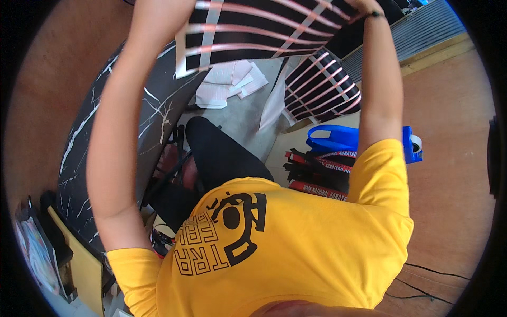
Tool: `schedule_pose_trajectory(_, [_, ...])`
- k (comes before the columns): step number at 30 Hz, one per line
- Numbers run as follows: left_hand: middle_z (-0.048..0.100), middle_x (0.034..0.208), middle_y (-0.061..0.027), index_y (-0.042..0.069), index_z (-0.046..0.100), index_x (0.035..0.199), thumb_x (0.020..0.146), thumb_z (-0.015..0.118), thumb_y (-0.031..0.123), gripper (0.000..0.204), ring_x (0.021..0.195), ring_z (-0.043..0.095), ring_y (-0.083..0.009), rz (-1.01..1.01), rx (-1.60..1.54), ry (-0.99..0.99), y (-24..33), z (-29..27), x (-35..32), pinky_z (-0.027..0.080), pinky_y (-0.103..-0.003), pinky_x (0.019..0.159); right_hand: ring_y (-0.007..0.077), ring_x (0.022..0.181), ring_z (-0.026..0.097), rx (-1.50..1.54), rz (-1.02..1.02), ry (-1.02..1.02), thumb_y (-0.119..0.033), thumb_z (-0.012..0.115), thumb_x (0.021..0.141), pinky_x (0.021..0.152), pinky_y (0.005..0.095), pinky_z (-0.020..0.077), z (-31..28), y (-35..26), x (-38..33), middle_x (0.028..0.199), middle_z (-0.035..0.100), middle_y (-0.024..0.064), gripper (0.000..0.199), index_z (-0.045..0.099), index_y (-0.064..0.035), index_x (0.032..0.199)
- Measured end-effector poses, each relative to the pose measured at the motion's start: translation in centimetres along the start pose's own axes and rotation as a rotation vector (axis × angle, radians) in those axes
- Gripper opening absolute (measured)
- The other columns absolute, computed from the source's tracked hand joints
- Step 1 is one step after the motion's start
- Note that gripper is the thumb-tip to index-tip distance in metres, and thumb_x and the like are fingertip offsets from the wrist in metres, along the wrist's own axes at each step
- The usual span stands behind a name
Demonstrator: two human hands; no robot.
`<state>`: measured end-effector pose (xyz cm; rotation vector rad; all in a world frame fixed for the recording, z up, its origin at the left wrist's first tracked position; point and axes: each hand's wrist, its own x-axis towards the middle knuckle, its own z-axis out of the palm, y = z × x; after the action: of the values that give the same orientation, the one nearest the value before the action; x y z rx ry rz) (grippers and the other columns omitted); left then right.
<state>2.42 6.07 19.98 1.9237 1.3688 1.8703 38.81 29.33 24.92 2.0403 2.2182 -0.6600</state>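
Up at the top, a wide black sheet with shiny pink stripes (248,34) and pale cross bands is raised in front of me, over the table's edge. My left hand (168,11) is at its left end, closed on it, the fingertips cut off by the picture's upper edge. At the far right corner my right hand (365,7) grips the same sheet between thumb and fingers. A white margin shows along the sheet's left end. Beyond it, lower right, leans a similar striped sheet (322,87).
A dark marble-patterned table (119,127) curves along my left. Pale papers (231,83) lie beyond my knee. At right, a blue tape dispenser (414,143), a blue looped item (332,138) and red-and-black printed strips (319,171) rest near my right arm. Cables (422,288) run at lower right.
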Motion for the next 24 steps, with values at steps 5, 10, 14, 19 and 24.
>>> schedule_pose_trajectory(5, [0.067,0.106,-0.0207,0.001,0.044,0.130,0.089,0.051,-0.001,0.043,0.101,0.068,-0.0266,-0.023,-0.182,-0.067,6.1,-0.9,4.1,0.052,-0.038,0.088,0.0311,0.112,0.064,0.034,-0.120,-0.343,-0.028,0.073,0.087,0.090,0.0396,0.0537,-1.4,-5.3,-2.2,0.128,0.064,0.0158,0.055,0.058,-0.0105,0.136])
schedule_pose_trajectory(10, [0.066,0.113,-0.0260,-0.001,0.042,0.139,0.090,0.052,0.006,0.050,0.104,0.067,-0.0300,-0.054,0.085,-0.075,9.7,-0.6,5.0,0.053,-0.038,0.091,0.0295,0.120,0.060,0.282,-0.406,-0.525,-0.025,0.079,0.083,0.102,0.0385,0.0488,-3.4,-9.5,-6.5,0.138,0.058,0.0162,0.066,0.053,-0.0096,0.142])
schedule_pose_trajectory(14, [0.066,0.115,-0.0254,-0.001,0.042,0.139,0.090,0.054,0.008,0.051,0.105,0.067,-0.0296,-0.031,0.072,-0.290,11.8,-0.6,6.0,0.053,-0.039,0.091,0.0235,0.121,0.059,0.596,-0.844,-0.161,-0.019,0.072,0.086,0.102,0.0351,0.0479,-2.2,-9.0,-12.1,0.135,0.061,0.0128,0.055,0.056,-0.0078,0.138])
schedule_pose_trajectory(19, [0.065,0.117,-0.0246,-0.001,0.044,0.140,0.090,0.057,0.011,0.053,0.107,0.066,-0.0292,-0.029,0.074,-0.401,12.3,-0.7,6.9,0.054,-0.039,0.092,0.0346,0.144,0.034,0.627,-1.090,0.255,-0.054,0.090,0.059,0.115,0.0424,0.0311,11.2,-4.0,-19.4,0.153,0.036,0.0233,0.129,0.021,-0.0025,0.156])
schedule_pose_trajectory(24, [0.065,0.120,-0.0238,0.000,0.045,0.140,0.090,0.059,0.014,0.054,0.109,0.066,-0.0287,-0.040,0.105,-0.419,12.6,-1.9,8.2,0.054,-0.039,0.093,0.0368,0.151,0.019,0.855,-0.840,0.154,-0.043,0.097,0.053,0.122,0.0437,0.0193,27.2,-8.3,-21.2,0.162,0.016,0.0295,0.151,-0.002,-0.0008,0.158])
